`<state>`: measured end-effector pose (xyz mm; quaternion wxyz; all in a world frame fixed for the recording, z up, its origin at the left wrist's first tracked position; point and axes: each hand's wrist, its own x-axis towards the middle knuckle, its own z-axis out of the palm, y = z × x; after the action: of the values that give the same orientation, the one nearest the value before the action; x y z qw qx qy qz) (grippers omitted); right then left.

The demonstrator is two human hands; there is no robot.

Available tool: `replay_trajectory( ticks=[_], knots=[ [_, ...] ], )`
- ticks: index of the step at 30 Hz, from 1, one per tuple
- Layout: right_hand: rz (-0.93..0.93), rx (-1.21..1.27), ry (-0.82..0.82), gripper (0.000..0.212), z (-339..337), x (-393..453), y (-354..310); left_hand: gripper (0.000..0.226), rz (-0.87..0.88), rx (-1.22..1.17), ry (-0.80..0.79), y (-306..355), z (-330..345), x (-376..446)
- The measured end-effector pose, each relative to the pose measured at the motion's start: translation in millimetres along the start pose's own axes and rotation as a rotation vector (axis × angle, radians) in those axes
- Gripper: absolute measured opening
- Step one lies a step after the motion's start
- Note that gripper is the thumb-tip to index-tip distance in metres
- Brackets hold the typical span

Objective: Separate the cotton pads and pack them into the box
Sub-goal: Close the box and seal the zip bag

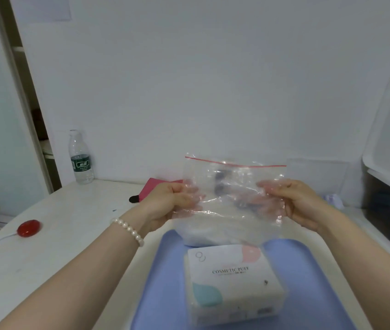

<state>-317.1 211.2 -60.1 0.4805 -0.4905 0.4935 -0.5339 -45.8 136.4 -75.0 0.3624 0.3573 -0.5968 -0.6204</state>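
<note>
Bag (234, 186), clear w/ red zip line on top, held up above tray (163, 282). Left hand (167, 201) pinches bag's left edge, fingers curled round the plastic. Right hand (294, 201) grips the right edge same way, thumb in front, fingers behind the film. Bag stretched flat between both; dark stuff visible through it, can't tell if inside or behind. Pack (232, 284) of cotton pads, labelled "COSMETIC PUFF", lies on tray, nearest the camera, below the bag. White bundle (213, 234) sits on tray's far end, just behind the pack, partly hidden by bag; can't tell what it is. Tray is blue, on white table (58, 246). Left of tray: red round item (28, 228) w/ white cord. Far-left of tray by the wall: water bottle (80, 158), upright. Pink thing (155, 186) behind left hand. Pearl bracelet (128, 231) on left wrist.
</note>
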Motion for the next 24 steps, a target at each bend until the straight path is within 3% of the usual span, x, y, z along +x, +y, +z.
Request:
replay_trajectory(
  ticks=[1, 4, 8, 11, 16, 20, 24],
  knots=[
    [-0.005, 0.013, 0.028, 0.036, -1, -2, -5, 0.044, -0.035, -0.006, -0.02, 3, 0, -2],
    [-0.076, 0.024, 0.082, 0.01, 4, -5, -27, 0.037, -0.047, -0.1, -0.026, 12, 4, -6],
    [-0.133, -0.007, 0.128, 0.016, 6, -2, -45, 0.033, 0.05, -0.149, 0.107, 19, 13, -11],
    [-0.046, -0.079, 0.152, 0.02, 7, -3, -45, 0.025, 0.165, -0.144, 0.249, 19, 24, -17],
    [0.162, -0.163, 0.139, 0.018, 12, -7, -41, 0.042, 0.256, 0.075, 0.467, 5, 39, -26],
    [0.186, -0.237, 0.028, 0.01, 3, -8, -46, 0.036, 0.283, 0.072, 0.45, 0, 35, -35],
    [0.248, -0.38, -0.069, 0.009, -8, -12, -53, 0.019, 0.263, -0.008, 0.305, 4, 25, -44]
  ],
)
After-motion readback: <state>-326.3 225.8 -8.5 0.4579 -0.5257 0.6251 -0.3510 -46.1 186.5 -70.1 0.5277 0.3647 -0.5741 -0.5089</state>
